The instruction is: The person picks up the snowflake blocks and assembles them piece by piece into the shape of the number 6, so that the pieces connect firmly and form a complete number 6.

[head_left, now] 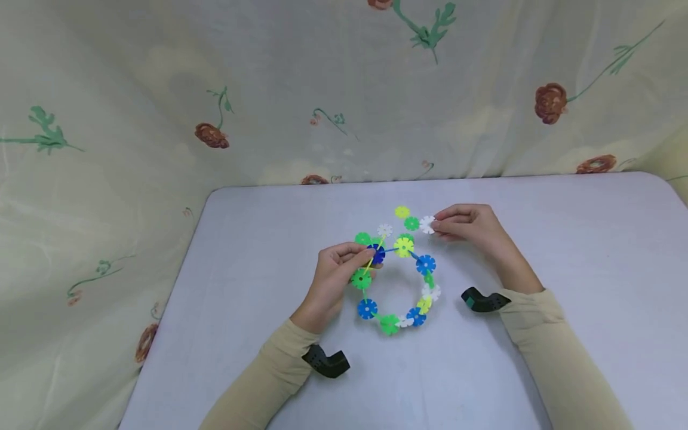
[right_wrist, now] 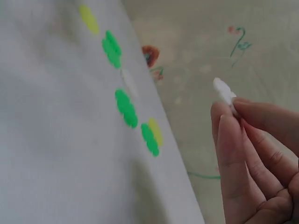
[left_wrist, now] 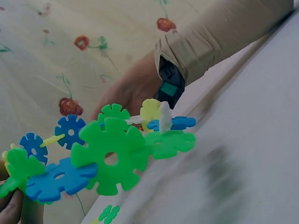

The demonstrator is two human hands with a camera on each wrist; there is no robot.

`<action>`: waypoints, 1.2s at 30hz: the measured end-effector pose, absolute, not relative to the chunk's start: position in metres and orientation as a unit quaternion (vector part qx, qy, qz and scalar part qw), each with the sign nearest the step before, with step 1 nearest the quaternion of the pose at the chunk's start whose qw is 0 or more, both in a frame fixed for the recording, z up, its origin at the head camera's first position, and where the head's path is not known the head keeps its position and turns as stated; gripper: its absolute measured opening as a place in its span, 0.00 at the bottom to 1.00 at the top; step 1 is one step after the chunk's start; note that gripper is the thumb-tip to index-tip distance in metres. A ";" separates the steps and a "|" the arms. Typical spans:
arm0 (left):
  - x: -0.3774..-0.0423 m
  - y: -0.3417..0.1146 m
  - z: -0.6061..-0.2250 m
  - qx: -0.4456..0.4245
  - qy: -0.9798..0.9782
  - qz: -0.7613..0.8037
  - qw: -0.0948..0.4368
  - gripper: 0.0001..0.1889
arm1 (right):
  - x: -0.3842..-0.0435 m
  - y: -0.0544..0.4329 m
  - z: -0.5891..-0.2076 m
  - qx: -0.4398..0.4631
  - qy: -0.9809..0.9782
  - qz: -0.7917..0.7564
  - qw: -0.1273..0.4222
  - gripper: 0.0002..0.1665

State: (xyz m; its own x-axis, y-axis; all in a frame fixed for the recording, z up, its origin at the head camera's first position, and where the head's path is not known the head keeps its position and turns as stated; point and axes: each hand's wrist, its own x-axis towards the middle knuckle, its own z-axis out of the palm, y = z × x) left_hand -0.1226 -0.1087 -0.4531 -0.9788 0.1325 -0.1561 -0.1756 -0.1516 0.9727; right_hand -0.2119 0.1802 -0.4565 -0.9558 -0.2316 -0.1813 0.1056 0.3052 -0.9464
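Note:
A ring of linked plastic snowflake discs (head_left: 389, 324) in green, blue, yellow and white is held up over the table. My left hand (head_left: 334, 278) pinches it at a dark blue disc (head_left: 378, 254) on its upper left side. The left wrist view shows the ring close up, a green disc (left_wrist: 128, 144) foremost, the discs slotted edge to edge. Between thumb and fingertips my right hand (head_left: 473, 230) pinches one white snowflake disc (head_left: 427, 224), just beyond the ring's far right side. That white disc (right_wrist: 223, 89) appears edge-on in the right wrist view, partly covered by the fingers.
Loose discs lie on the table beyond the ring, among them a yellow one (head_left: 402, 212), a green one (head_left: 411, 223) and a white one (head_left: 384, 230). A flowered curtain (head_left: 269, 89) hangs behind the white table (head_left: 242, 286). Each sleeve carries a black wrist device (head_left: 486, 300).

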 end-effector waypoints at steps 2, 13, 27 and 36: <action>-0.121 -0.110 -0.453 -0.014 0.647 0.755 0.106 0.11 | -0.207 0.176 -0.452 -0.047 0.777 -0.611 0.144 0.22; -0.124 -0.113 -0.447 0.010 0.656 0.746 0.114 0.09 | -0.192 0.151 -0.421 -0.117 0.761 -0.624 0.130 0.17; -0.120 -0.110 -0.451 0.006 0.658 0.740 0.137 0.11 | -0.178 0.141 -0.423 -0.151 0.775 -0.598 0.137 0.16; -0.119 -0.107 -0.451 0.002 0.659 0.740 0.138 0.11 | -0.176 0.142 -0.424 -0.147 0.784 -0.589 0.131 0.15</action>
